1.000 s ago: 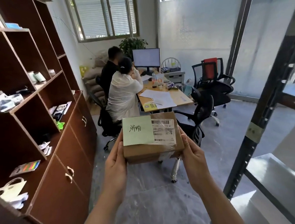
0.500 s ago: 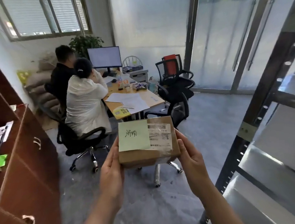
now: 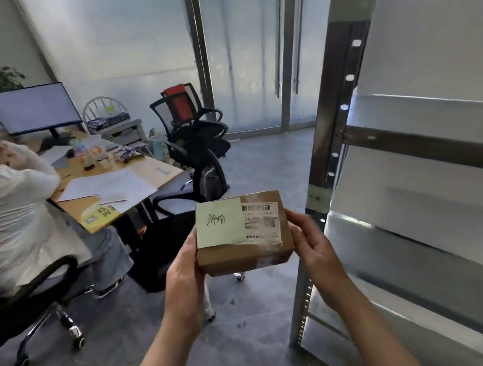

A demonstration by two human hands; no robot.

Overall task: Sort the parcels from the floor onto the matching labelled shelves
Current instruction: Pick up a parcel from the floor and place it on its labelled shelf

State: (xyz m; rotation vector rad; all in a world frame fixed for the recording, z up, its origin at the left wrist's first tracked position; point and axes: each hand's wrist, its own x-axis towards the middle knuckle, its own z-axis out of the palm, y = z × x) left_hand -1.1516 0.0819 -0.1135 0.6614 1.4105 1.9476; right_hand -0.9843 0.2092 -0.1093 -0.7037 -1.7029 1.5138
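A small brown cardboard parcel (image 3: 245, 257) sits between both hands at chest height. A green handwritten note (image 3: 220, 224) and a white barcode label (image 3: 262, 220) cover its top. My left hand (image 3: 184, 278) grips the parcel's left side and my right hand (image 3: 312, 243) holds its right side. The metal shelving unit (image 3: 418, 144) stands just to the right, its upright post (image 3: 335, 133) beside my right hand. No shelf label is visible.
A person in a white top (image 3: 9, 212) sits on a wheeled chair (image 3: 35, 311) at a wooden desk (image 3: 152, 173) on the left. Black office chairs (image 3: 204, 174) stand ahead. Glass doors (image 3: 240, 54) close the back. Grey floor lies below.
The view has swung right: the brown cabinet on the left is gone and the metal shelving fills the right side. Both hands still hold the parcel the same way.
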